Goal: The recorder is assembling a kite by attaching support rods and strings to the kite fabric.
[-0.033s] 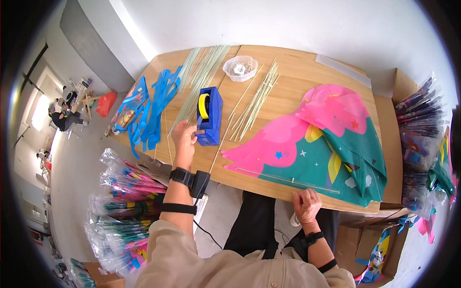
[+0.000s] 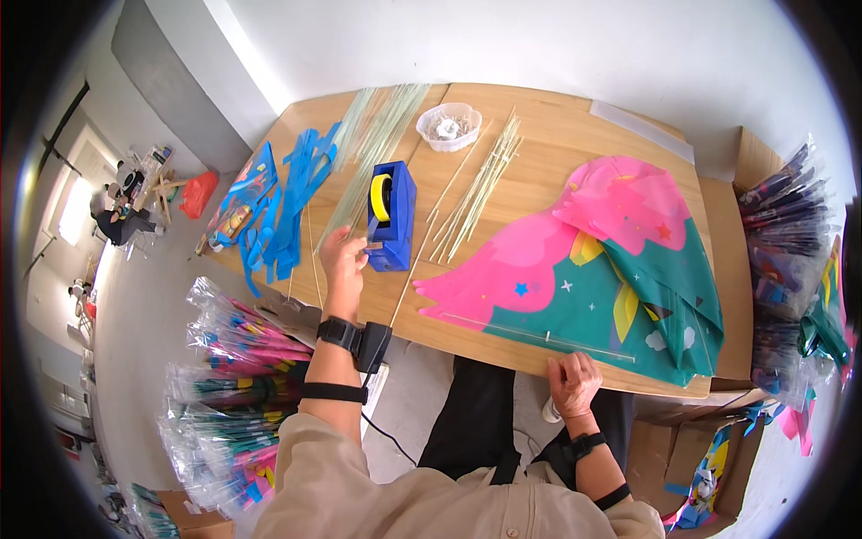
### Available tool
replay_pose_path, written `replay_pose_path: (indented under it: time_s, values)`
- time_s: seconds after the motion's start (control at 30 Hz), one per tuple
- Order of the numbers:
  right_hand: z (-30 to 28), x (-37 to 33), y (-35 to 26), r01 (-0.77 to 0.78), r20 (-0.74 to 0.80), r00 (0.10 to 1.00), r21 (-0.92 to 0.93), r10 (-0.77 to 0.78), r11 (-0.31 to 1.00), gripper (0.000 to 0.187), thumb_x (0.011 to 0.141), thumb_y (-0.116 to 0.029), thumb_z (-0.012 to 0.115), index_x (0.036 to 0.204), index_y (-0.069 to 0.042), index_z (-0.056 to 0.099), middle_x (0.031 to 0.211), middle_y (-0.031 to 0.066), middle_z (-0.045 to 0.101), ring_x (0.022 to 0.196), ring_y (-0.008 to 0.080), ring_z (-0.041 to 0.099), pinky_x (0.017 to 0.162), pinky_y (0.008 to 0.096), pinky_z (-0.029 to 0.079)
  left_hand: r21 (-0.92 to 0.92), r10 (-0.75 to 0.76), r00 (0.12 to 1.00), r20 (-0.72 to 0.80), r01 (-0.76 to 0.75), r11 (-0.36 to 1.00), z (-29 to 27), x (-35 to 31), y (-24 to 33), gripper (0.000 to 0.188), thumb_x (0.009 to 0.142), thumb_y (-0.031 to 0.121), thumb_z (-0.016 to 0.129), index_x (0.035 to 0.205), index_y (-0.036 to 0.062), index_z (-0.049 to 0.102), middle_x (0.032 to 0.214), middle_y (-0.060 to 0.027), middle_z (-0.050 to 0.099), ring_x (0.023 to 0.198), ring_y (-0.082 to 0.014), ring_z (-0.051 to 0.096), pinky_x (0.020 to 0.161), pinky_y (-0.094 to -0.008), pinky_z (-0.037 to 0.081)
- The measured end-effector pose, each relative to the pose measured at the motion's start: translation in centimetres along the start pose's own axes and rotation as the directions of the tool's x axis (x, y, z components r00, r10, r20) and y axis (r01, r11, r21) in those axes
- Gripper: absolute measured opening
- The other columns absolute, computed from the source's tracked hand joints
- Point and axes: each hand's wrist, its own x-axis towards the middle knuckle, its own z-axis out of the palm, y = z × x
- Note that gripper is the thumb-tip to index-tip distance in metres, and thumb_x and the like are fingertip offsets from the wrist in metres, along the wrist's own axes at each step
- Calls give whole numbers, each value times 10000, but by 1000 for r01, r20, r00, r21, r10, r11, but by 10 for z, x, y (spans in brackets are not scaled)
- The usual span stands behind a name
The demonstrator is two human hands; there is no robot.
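My left hand (image 2: 342,253) is at the front end of a blue tape dispenser (image 2: 392,247) with a yellow roll (image 2: 381,198). Its thumb and finger are pinched at the tape's end there. On the table's near edge rests my right hand (image 2: 575,384), fingers curled; whether they hold anything is hidden. Just beyond it lies a large pink and green printed fabric sheet (image 2: 557,305), its right part folded over, looking like a kite sail. A thin rod (image 2: 485,329) with a small white piece at its middle lies along the fabric's near edge.
On the wooden table (image 2: 539,126) are blue ribbon strips (image 2: 292,207), pale thin rods (image 2: 386,126), a loose bundle of sticks (image 2: 480,189) and a clear tub (image 2: 449,128) of small white parts. Plastic-wrapped packs (image 2: 233,413) stand at left, a cardboard box (image 2: 655,449) at lower right.
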Motion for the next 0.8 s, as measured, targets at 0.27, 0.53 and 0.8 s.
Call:
replay_pose_path:
  time_s: [0.27, 0.53, 0.8]
  values:
    - [1, -2, 3, 7, -11, 1000, -10, -7, 1000, 236, 689, -72, 656, 627, -81, 428, 592, 77, 452, 571, 298, 495, 504, 399, 387, -181, -48, 996, -79, 33, 983, -7, -20, -25, 346, 669, -77, 658, 957, 42, 507, 786, -49, 520, 613, -140, 512, 526, -270, 419]
    - [-1, -2, 4, 16, -25, 1000, 1, -16, 1000, 238, 692, -78, 667, 625, -83, 439, 587, 74, 458, 574, 292, 509, 505, 392, 403, -244, -387, 922, -3, 375, 894, -3, -11, -23, 171, 731, -26, 629, 654, 75, 514, 542, 3, 440, 448, -94, 392, 422, -243, 307]
    - [-3, -2, 8, 19, -47, 999, 96, -15, 995, 214, 704, -71, 655, 639, -86, 452, 597, 62, 473, 572, 272, 509, 510, 374, 416, -9, -225, 957, -182, 227, 974, 12, -57, -38, 202, 690, -44, 639, 667, 89, 488, 589, 3, 462, 493, -82, 437, 416, -233, 327]
